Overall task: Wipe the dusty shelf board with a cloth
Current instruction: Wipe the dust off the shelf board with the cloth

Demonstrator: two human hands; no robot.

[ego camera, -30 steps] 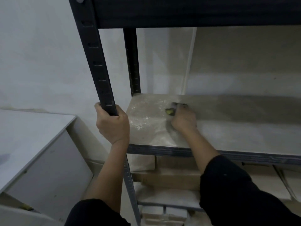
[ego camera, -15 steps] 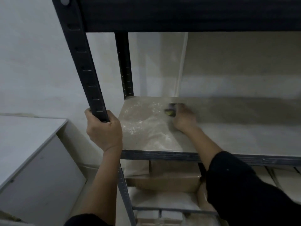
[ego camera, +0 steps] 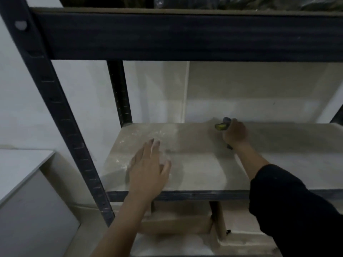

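Basically, dust patch lies left of the cloth along the shelf board (long axis left-right). Right hand grips cloth at back edge; left hand, nearer the dust, is flat, 0 held.

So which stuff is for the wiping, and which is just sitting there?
For the wiping:
- cloth, held by the right hand
- dusty shelf board
- left hand, open over the board

Just sitting there:
- cardboard boxes underneath
- white cabinet
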